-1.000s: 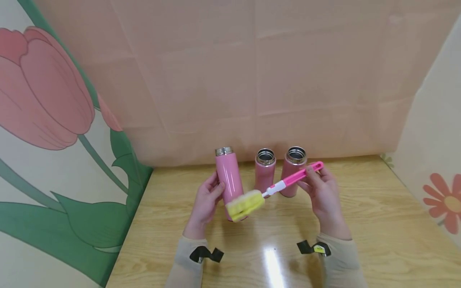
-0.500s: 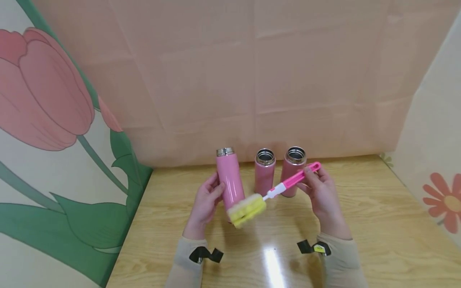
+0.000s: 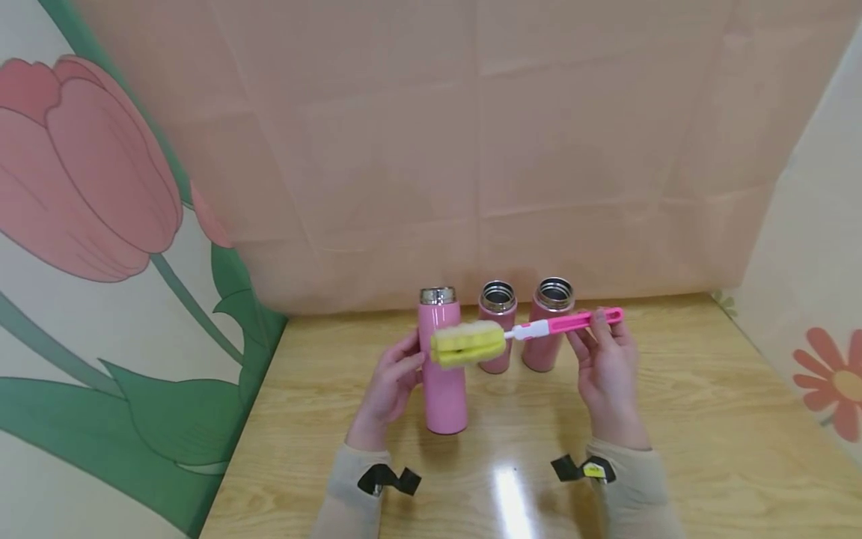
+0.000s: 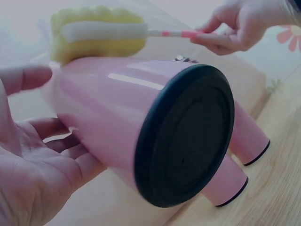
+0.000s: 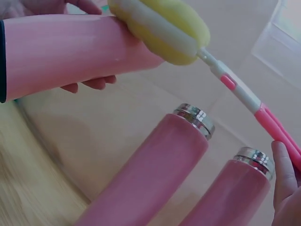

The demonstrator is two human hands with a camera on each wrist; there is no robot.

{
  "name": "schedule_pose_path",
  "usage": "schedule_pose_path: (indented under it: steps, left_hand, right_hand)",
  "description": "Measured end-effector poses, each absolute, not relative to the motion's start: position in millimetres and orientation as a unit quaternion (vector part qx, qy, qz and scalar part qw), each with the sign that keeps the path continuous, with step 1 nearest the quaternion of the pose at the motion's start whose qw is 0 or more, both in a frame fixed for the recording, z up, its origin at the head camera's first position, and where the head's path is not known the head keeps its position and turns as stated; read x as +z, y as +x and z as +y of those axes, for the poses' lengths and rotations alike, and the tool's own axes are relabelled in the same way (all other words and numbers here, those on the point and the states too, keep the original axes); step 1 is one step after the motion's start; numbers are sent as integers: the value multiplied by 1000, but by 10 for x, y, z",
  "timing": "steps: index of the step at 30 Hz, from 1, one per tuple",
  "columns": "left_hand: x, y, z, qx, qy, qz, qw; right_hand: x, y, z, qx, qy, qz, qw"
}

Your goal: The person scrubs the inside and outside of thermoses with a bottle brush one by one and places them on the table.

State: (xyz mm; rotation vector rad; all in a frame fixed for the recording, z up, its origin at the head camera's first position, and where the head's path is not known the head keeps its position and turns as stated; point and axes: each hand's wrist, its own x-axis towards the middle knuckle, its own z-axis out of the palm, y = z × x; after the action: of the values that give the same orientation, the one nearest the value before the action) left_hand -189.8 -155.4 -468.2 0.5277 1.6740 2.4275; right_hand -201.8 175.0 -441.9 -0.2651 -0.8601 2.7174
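Note:
My left hand [image 3: 393, 378] grips a pink thermos bottle [image 3: 446, 400] by its side, holding it raised; its black base [image 4: 188, 136] faces the left wrist camera. The bottle's steel neck [image 3: 438, 296] points up and away. My right hand [image 3: 608, 370] pinches the pink handle [image 3: 582, 321] of a bottle brush near its end. The brush's yellow sponge head [image 3: 468, 344] lies across the upper side of the held bottle, over its outer wall, and hides part of it. In the left wrist view the sponge [image 4: 101, 33] shows a white strip along its middle.
Two more pink thermos bottles, a shorter one [image 3: 494, 359] and one to its right [image 3: 542, 348], stand uncapped on the wooden table [image 3: 323, 344] behind the brush. A pink sheet [image 3: 377, 187] hangs behind them. Painted walls flank the table.
The brush has swung from a slant to nearly level, its sponge rising from the bottle's lower end to its upper part. The held bottle has shifted slightly right and stands more upright.

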Motion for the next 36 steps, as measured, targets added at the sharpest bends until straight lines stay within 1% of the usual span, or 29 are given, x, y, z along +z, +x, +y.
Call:
schedule_pose_path:
  steps: [4, 11, 15, 22, 28, 36]
  left_hand:
    - [-4678, -1893, -1551, 782, 186, 590, 75]
    - [-4654, -1901, -1483, 764, 129, 629, 67]
    - [-4660, -1926, -1477, 769, 128, 623, 62]
    - [-4668, -1917, -1502, 745, 117, 655, 45]
    - [-4662, -1923, -1504, 737, 100, 667, 37]
    - [-4678, -1925, -1506, 744, 109, 658, 39]
  right_hand:
    - [-4410, -2007, 1678, 938, -93, -297, 153]
    - [-4400, -1996, 1630, 937, -102, -279, 186]
    - [-4387, -1995, 1628, 938, -97, -267, 200]
    - [-4395, -1998, 1635, 939, -96, -256, 209]
    - [-4392, -2020, 1624, 939, -88, -234, 238]
    - [-4389, -1986, 1631, 936, -92, -246, 233]
